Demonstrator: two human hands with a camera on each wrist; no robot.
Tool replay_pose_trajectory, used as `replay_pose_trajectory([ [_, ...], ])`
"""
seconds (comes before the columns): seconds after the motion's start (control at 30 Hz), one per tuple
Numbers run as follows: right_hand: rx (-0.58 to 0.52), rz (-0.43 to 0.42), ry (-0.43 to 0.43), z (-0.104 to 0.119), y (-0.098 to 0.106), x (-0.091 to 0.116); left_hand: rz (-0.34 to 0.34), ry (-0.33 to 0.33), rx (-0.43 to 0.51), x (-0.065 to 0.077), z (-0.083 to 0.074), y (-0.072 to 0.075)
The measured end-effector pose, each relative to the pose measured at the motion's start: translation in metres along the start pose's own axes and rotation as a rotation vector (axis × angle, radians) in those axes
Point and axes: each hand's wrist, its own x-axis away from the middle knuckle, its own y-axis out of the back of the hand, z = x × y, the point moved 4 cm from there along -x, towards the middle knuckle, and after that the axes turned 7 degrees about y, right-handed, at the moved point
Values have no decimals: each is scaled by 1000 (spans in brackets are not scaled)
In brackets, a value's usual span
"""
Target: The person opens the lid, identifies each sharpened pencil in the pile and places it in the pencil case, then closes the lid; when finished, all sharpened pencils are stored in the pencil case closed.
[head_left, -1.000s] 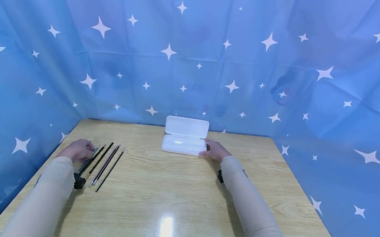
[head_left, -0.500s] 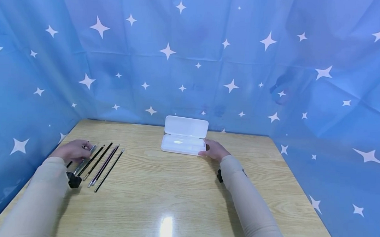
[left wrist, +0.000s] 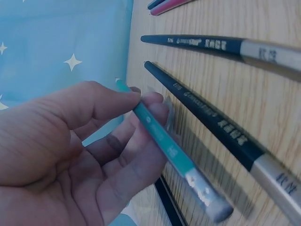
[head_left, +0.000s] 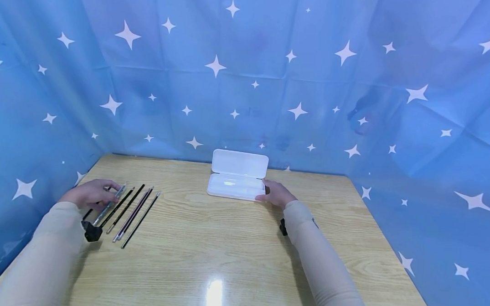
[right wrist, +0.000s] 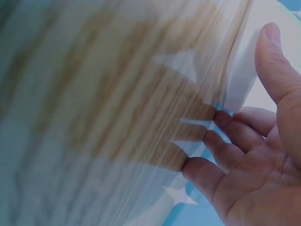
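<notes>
My left hand (head_left: 91, 193) is at the table's left side, just above the row of pencils. It pinches a green pencil (left wrist: 162, 136) between thumb and fingers, the metal-banded eraser end toward the wrist camera. Beside it lie dark pencils (left wrist: 207, 110) with silver ends; another dark one is partly hidden under the hand. A white pencil case (head_left: 236, 187) lies with its lid raised at the back of the table. My right hand (head_left: 278, 194) rests at the case's right end, thumb extended along it; in the right wrist view its other fingertips (right wrist: 197, 167) touch the tabletop.
Several more pencils (head_left: 133, 214) lie side by side right of the left hand, one apart at the right (head_left: 141, 219). A blue star-patterned curtain (head_left: 248, 80) borders the wooden table (head_left: 208, 242) at the back and sides.
My left hand has shifted slightly left, away from the dark pencils, and the green pencil now shows in its fingers. The right hand and the pencil case stay put.
</notes>
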Motion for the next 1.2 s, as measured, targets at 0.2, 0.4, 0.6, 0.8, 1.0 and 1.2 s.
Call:
replay_pose_trajectory([
  [0.2, -3, 1, 1, 2, 0, 1, 14, -22, 16, 1, -2, 0],
  [0.4, -2, 5, -1, 3, -1, 1, 23, -82, 4, 4, -10, -1],
  [0.6, -17, -5, -2, 2, 0, 1, 2, -109, 66, 5, -19, -1],
  [0.8, -14, -2, -10, -1, -2, 1, -36, -132, 96, 5, -25, 2],
  [1.0, -17, -1, -12, -2, -3, 1, -99, -220, 113, 4, -36, -1],
  [1.2, -5, 1, -3, 1, -2, 1, -201, -300, 121, 0, -47, -3],
])
